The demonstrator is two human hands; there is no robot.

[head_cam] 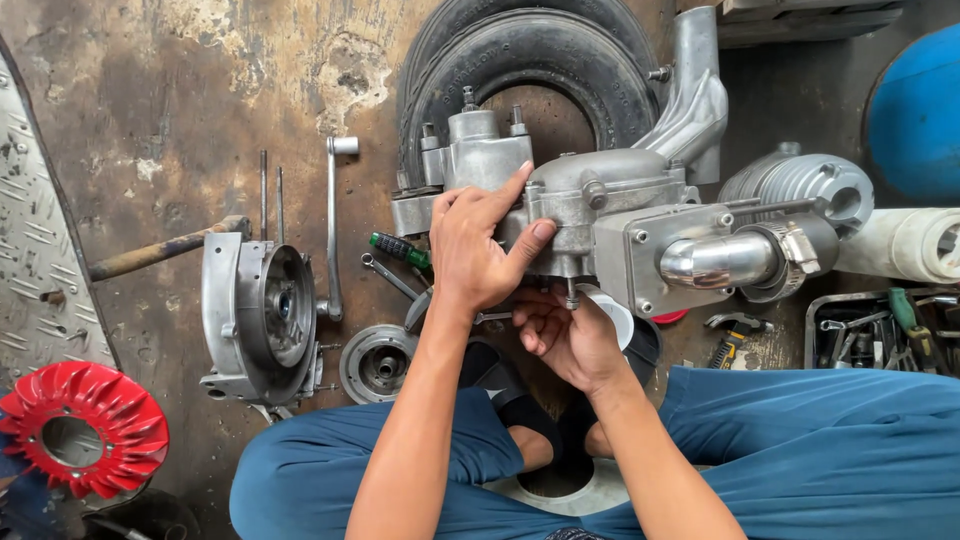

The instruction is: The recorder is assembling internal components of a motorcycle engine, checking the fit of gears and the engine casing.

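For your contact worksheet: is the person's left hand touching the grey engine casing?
Touching. The head view shows the left hand lying flat on the grey engine casing, with fingers and thumb pressed against the metal and no gap.

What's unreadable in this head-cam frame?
- Underside of the engine casing: covered by both hands.
- Fastener at the right hand's fingertips: too small to identify.
- Surface under the left hand: hidden by its palm.
- Tool tray: cut off at the right edge.
- Red fan: cut by the left edge.
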